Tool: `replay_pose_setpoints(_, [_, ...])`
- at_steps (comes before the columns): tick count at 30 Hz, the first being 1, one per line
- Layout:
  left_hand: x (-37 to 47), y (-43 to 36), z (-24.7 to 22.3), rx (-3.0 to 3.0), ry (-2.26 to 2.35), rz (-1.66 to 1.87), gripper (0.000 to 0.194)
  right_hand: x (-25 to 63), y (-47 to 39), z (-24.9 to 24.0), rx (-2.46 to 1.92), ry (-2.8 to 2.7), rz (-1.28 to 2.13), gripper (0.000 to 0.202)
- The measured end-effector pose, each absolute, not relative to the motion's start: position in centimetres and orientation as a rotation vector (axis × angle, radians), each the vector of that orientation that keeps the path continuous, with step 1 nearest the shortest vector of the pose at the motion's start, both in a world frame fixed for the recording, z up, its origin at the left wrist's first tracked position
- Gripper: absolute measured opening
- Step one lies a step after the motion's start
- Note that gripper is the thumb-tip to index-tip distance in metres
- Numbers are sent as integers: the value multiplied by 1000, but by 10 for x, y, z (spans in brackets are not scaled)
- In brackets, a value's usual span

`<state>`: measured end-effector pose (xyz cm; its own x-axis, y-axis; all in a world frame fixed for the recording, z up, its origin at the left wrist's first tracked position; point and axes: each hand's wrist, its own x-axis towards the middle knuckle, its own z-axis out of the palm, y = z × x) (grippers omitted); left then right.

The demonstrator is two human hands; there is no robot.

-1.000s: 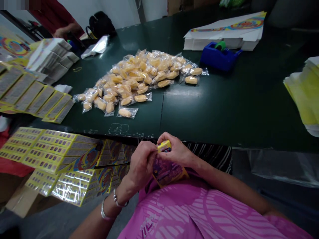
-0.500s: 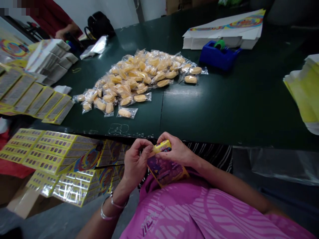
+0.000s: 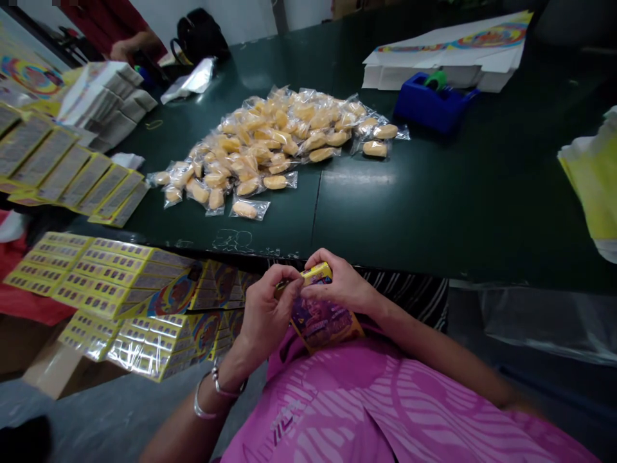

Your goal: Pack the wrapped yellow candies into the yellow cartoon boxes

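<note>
A small purple and yellow printed box [image 3: 321, 321] stands tilted against my pink shirt, just in front of the table edge. My right hand [image 3: 342, 286] is closed around its upper end, thumb on the front and fingers behind. The narrow yellow end of the box faces up between my hands. My left hand [image 3: 270, 305] is pinched, thumb against forefinger, with its tips at the left corner of that yellow end. What lies in the pinch, if anything, is too small to make out. Beyond, a heap of yellow pieces in clear wrappers [image 3: 260, 145] lies on the dark green table [image 3: 385, 212].
A blue tape dispenser [image 3: 431, 106] stands before white flattened cartons [image 3: 443, 58]. Yellow sheets [image 3: 592, 186] lie at the right edge. Wrapped stacks of yellow boxes [image 3: 106, 276] sit low on the left, with more boxes [image 3: 72, 170] above. Another person's arm [image 3: 135, 45] shows far left.
The camera view has shifted slightly, so the table's things sit a little higher and further right. Both hands stay at the box's upper end, the left still pinched there.
</note>
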<state>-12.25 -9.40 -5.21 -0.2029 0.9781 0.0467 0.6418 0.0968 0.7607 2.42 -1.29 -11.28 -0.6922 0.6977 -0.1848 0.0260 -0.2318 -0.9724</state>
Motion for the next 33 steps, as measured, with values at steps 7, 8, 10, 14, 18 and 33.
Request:
replay_pose_setpoints(7, [-127, -91, -60, 1478, 1927, 919, 11, 24, -20, -117, -826, -1565, 1883, 35])
replay_pose_setpoints(8, [-129, -91, -61, 1435, 1907, 923, 12, 25, -20, -117, -827, -1577, 1870, 34])
replay_pose_setpoints(10, [-131, -88, -62, 1380, 1888, 922, 14, 27, -19, -116, -818, -1600, 1855, 32])
replay_pose_setpoints(14, [-132, -83, -62, 1298, 1885, 937, 14, 31, -14, -115, -716, -1648, 1958, 39])
replay_pose_setpoints(18, [-131, -83, -61, 1146, 1829, 983, 17, 33, -11, -116, -682, -1666, 2004, 39])
replay_pose_setpoints(33, [-121, -98, -49, 1837, 2031, 975, 6, 31, -5, -115, -693, -1566, 2181, 62])
